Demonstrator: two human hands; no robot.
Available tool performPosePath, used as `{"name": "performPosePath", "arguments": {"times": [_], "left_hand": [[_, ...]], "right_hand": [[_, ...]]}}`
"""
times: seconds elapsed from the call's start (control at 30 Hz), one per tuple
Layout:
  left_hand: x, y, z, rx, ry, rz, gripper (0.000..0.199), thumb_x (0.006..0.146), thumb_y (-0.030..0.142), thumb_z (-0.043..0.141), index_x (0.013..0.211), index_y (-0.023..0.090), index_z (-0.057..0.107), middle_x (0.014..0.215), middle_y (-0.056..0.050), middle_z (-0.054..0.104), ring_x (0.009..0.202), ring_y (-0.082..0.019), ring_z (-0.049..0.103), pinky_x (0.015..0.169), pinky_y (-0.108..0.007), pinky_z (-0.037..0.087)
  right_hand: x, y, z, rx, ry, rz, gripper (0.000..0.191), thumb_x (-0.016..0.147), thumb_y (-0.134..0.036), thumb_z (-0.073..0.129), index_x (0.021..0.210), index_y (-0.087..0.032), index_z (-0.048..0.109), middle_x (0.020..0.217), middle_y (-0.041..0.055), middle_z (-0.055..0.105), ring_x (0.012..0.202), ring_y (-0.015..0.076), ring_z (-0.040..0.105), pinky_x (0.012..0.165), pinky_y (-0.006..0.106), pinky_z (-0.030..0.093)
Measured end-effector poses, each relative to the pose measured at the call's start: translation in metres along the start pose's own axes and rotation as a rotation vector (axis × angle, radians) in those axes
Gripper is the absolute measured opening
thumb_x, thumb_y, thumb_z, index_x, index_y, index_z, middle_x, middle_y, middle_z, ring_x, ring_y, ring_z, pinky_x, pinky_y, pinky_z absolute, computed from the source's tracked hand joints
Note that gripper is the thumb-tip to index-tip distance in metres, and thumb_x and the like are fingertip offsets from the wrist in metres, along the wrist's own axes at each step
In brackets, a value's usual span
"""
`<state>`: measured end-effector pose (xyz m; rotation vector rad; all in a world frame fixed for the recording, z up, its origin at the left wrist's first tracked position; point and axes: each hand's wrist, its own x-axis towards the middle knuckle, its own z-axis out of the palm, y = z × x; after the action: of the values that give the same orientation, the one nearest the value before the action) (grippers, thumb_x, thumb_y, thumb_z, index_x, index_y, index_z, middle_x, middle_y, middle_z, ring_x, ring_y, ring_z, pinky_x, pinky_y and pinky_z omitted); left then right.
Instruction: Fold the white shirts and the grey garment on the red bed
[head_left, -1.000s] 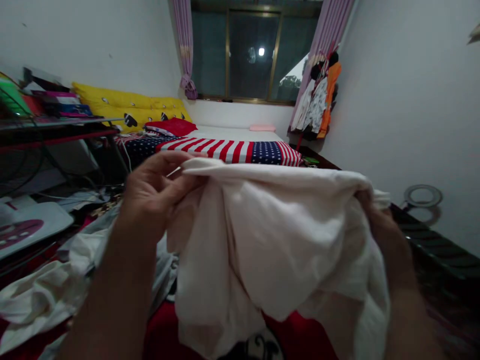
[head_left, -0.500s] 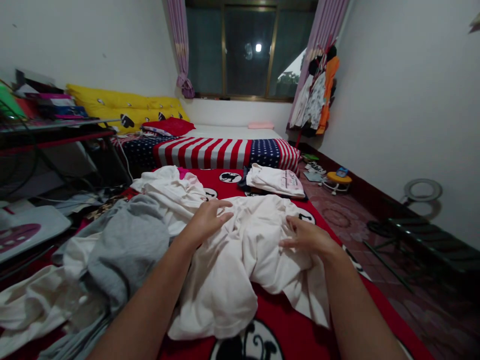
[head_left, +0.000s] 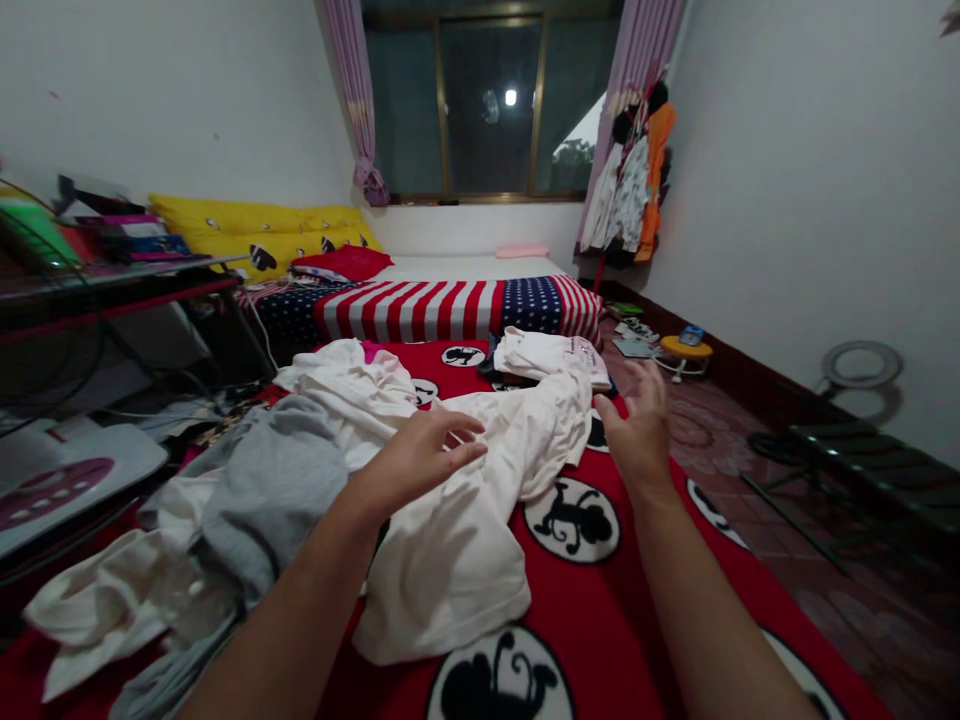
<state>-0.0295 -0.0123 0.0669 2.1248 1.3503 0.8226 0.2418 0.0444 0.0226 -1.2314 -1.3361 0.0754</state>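
A rumpled white garment (head_left: 457,570) lies on the red blanket (head_left: 637,640), which has black-and-white round prints. One wide hemmed end points toward me, and the other part stretches away to the right, up to a folded white shirt (head_left: 544,352). My left hand (head_left: 427,452) is over the garment's left side, thumb and fingers apart; whether it touches the cloth I cannot tell. Just right of the garment, my right hand (head_left: 637,430) is raised with its fingers spread and nothing in them.
Left of the garment are a heap of grey clothing (head_left: 281,490) and more white clothing (head_left: 349,385). A cluttered desk (head_left: 120,285) stands at the left. Beyond are a bed with a striped cover (head_left: 420,308), a yellow stool (head_left: 686,348) and a dark bench (head_left: 877,460) on the right.
The garment's right part has swung away from me and leftward, uncovering a round print on the blanket. My right hand has let go and lifted off to the right.
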Motion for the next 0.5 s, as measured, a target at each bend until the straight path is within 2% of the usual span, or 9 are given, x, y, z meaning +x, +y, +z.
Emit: {"name": "performPosePath", "arguments": {"times": [0.03,0.1,0.17,0.23,0.3,0.33,0.43,0.5], "left_hand": [[-0.004,-0.002,-0.001,0.029,-0.059,-0.015,0.030,0.078,0.038,0.062,0.097,0.017,0.073,0.090,-0.008,0.074,0.078,-0.022,0.067,0.068,-0.027,0.048],[-0.019,-0.004,-0.002,0.129,-0.238,-0.041,0.029,0.072,0.039,0.068,0.093,0.020,0.074,0.083,-0.006,0.073,0.073,-0.022,0.066,0.065,-0.026,0.046],[-0.041,-0.005,-0.002,0.254,-0.421,-0.054,0.032,0.062,0.037,0.076,0.091,0.024,0.074,0.083,-0.004,0.072,0.075,-0.023,0.065,0.067,-0.027,0.045],[-0.066,-0.006,0.004,0.358,-0.520,-0.051,0.048,0.054,0.033,0.080,0.101,0.028,0.071,0.094,-0.004,0.070,0.085,-0.026,0.064,0.072,-0.029,0.045],[-0.089,-0.011,0.014,0.414,-0.502,-0.046,0.066,0.051,0.029,0.081,0.114,0.029,0.064,0.110,-0.005,0.064,0.097,-0.029,0.060,0.079,-0.032,0.046],[-0.097,-0.016,0.020,0.423,-0.466,-0.048,0.067,0.053,0.026,0.079,0.118,0.029,0.061,0.114,-0.006,0.062,0.101,-0.029,0.059,0.081,-0.033,0.045],[-0.106,-0.036,0.029,0.337,-0.299,-0.085,0.043,0.071,0.019,0.061,0.113,0.028,0.063,0.111,-0.006,0.063,0.101,-0.026,0.059,0.084,-0.034,0.045],[-0.100,-0.051,0.025,0.145,-0.109,-0.152,0.031,0.077,0.018,0.052,0.103,0.025,0.067,0.103,-0.006,0.068,0.099,-0.024,0.061,0.087,-0.033,0.045]], "right_hand": [[-0.002,-0.004,0.001,0.009,-0.038,0.012,0.047,0.074,-0.029,0.059,0.119,-0.017,0.057,0.142,0.0171,0.042,0.127,0.0264,0.045,0.091,0.041,0.048],[-0.007,-0.011,0.004,0.024,-0.239,0.085,0.030,0.075,-0.030,0.057,0.099,-0.015,0.066,0.112,0.0143,0.064,0.095,0.0227,0.064,0.073,0.034,0.054],[-0.014,-0.018,0.007,0.008,-0.582,0.173,0.019,0.074,-0.029,0.057,0.082,-0.015,0.068,0.077,0.0065,0.069,0.064,0.0168,0.064,0.057,0.026,0.050],[-0.023,-0.021,0.009,-0.055,-0.965,0.223,0.012,0.069,-0.024,0.060,0.072,-0.016,0.068,0.059,0.0017,0.066,0.050,0.0136,0.060,0.049,0.021,0.043],[-0.032,-0.023,0.012,-0.147,-1.219,0.214,0.008,0.063,-0.019,0.065,0.068,-0.018,0.071,0.057,0.0004,0.066,0.050,0.0134,0.060,0.047,0.020,0.039],[-0.036,-0.024,0.015,-0.189,-1.280,0.194,0.009,0.060,-0.016,0.066,0.067,-0.019,0.072,0.058,0.0001,0.067,0.052,0.0139,0.060,0.047,0.020,0.038],[-0.044,-0.025,0.023,-0.263,-1.288,0.079,0.018,0.058,-0.013,0.069,0.073,-0.021,0.075,0.063,-0.0008,0.068,0.059,0.0151,0.061,0.050,0.020,0.037],[-0.046,-0.026,0.029,-0.272,-1.216,0.002,0.019,0.060,-0.016,0.069,0.078,-0.021,0.075,0.069,-0.0001,0.070,0.065,0.0159,0.062,0.054,0.021,0.038]]}}
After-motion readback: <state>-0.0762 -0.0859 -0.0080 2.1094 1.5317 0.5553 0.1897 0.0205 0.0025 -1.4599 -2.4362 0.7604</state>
